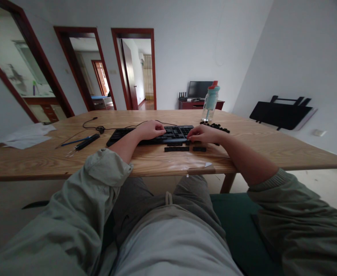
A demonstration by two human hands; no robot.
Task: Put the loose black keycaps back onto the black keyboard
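Note:
A black keyboard (171,134) lies on the wooden table (272,149) in front of me. My left hand (151,129) rests on its middle with the fingers curled down onto the keys. My right hand (201,134) sits at the keyboard's right front corner, fingers bent and pinched together on something small I cannot make out. Loose black key strips (176,148) lie just in front of the keyboard, and a pile of loose black keycaps (216,126) lies behind my right hand.
A teal water bottle (210,101) stands behind the keycaps. A blue pen and a black tool (85,141) lie left of the keyboard, with a cable (95,124) and white papers (26,136) further left. A clear plastic bag (190,164) lies at the table's front edge.

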